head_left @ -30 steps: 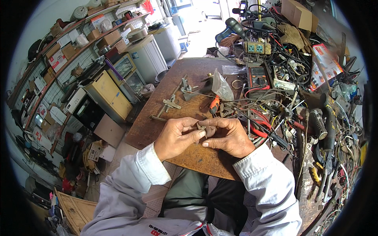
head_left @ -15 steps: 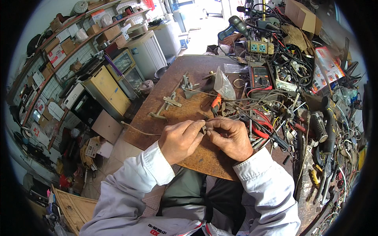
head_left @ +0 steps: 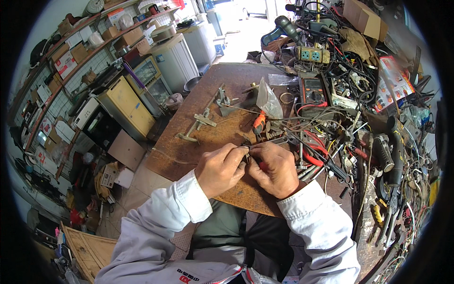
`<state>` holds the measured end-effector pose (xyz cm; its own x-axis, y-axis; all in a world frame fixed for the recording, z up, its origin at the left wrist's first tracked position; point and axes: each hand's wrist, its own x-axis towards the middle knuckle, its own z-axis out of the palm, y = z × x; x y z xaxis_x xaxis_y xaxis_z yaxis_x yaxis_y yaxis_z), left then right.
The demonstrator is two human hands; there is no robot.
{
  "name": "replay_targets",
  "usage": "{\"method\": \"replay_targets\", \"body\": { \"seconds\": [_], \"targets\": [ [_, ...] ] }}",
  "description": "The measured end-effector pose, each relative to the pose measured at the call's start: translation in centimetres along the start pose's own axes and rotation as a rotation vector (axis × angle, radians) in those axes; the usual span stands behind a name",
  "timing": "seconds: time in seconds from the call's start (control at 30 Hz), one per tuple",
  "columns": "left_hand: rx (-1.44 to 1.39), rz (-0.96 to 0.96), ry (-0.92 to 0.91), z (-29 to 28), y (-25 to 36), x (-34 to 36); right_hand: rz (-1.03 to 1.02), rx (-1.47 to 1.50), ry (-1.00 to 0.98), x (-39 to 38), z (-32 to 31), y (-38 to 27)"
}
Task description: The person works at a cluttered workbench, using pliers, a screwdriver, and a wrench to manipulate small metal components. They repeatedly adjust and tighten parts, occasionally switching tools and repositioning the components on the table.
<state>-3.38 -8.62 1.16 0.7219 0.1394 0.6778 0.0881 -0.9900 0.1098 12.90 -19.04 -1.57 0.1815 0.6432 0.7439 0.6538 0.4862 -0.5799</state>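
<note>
Both hands meet over the brown wooden table [head_left: 189,142]. The left hand [head_left: 218,169] and right hand [head_left: 274,168] pinch a small dark metal part [head_left: 247,155] between their fingertips, closed tight on it. The work looks still under way. Thin metal brackets [head_left: 203,120] lie flat nearby, beside an orange-handled tool [head_left: 258,122] and tangled wires [head_left: 331,137].

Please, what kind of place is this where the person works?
Probably a small electrical repair workshop. The wooden workbench is crowded with tangled wires, a multimeter and a power drill, and old appliances stand beside shelves of boxes.
</note>
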Motion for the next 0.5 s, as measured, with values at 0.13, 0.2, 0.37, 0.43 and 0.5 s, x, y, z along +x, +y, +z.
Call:
{"method": "replay_targets", "body": {
  "seconds": [0.13,0.2,0.37,0.43,0.5],
  "targets": [
    [-0.010,-0.069,-0.051,0.1,0.5,0.1,-0.129,-0.186,-0.007,-0.1,0.1,0.3],
    [-0.021,-0.075,-0.042,0.2,0.6,0.2,-0.118,-0.218,-0.010,-0.1,0.0,0.1],
    [-0.029,-0.084,0.029,0.3,-0.3,1.1,-0.059,-0.188,0.039,0.7,-0.6,0.3],
    [-0.050,-0.106,0.080,-0.1,-1.4,1.7,-0.003,-0.198,0.181,1.5,-1.8,0.3],
    [-0.058,-0.112,0.105,0.3,-3.0,2.0,0.262,-0.118,0.300,2.0,-2.5,0.0]
  ]
}}
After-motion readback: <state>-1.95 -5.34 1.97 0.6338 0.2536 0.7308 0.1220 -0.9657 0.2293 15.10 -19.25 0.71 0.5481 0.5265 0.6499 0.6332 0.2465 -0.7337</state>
